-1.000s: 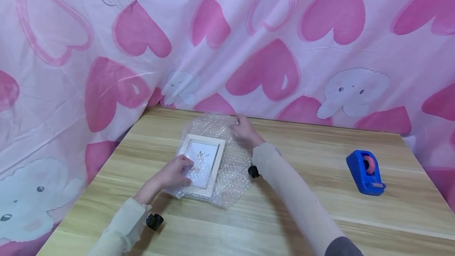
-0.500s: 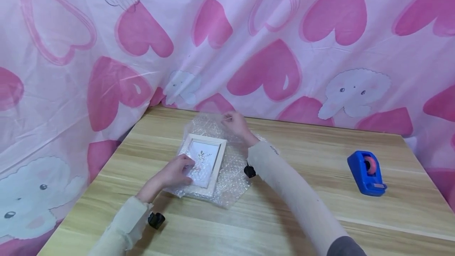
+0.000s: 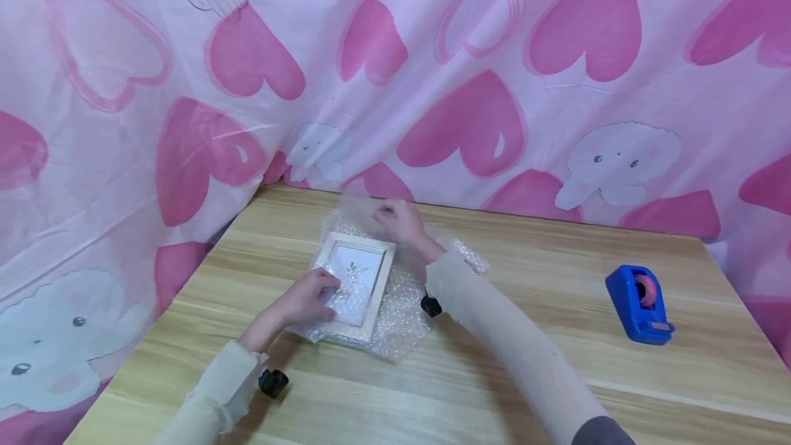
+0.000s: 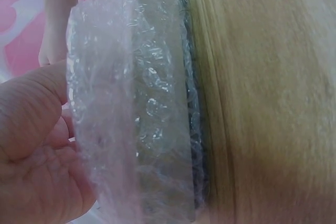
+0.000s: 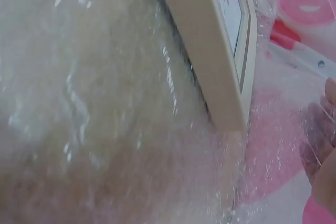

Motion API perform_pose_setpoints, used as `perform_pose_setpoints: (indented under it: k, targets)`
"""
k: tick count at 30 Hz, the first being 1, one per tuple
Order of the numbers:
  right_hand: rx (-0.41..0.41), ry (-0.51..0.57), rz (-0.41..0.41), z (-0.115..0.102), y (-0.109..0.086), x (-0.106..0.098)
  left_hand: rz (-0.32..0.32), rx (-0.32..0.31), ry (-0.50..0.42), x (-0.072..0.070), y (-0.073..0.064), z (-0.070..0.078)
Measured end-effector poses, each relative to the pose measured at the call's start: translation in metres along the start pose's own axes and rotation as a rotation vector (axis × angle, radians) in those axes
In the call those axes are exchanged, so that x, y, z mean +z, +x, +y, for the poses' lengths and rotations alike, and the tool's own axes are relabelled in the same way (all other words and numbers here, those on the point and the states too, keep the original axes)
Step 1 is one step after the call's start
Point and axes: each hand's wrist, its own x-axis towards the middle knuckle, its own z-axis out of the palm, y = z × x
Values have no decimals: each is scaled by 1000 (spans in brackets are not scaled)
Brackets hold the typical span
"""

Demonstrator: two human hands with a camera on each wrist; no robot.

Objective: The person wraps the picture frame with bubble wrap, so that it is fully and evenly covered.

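A cream picture frame with a leaf print lies face up on a sheet of bubble wrap. One flap of the wrap is folded over the frame's left part. On that flap my left hand holds the wrap with bent fingers and thumb; in the left wrist view the wrap partly hides them. My right hand grips the far edge of the wrap, raised above the table behind the frame. The right wrist view shows the frame's side and fingers seen through clear film at the right edge.
A blue tape dispenser with a pink roll stands at the right of the wooden table. A pink heart-print cloth hangs behind and to the left. Each wrist carries a small black camera.
My right hand has moved left and slightly nearer the frame, drawing the far edge of the bubble wrap upward. My left hand stays on the flap, and the frame keeps its place.
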Motion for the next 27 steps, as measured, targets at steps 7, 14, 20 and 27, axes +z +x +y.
perform_pose_setpoints:
  k: [7,14,20,27]
  targets:
    - [-59,-102,47,-7,0,6,0,4,3,4,4,-1]
    - [-103,58,51,-16,-6,6,16,-5,2,3,1,-3]
    - [-78,258,-51,-27,-28,1,38,7,-7,6,1,-1]
    - [-145,227,-242,-28,-56,4,64,16,18,8,0,-1]
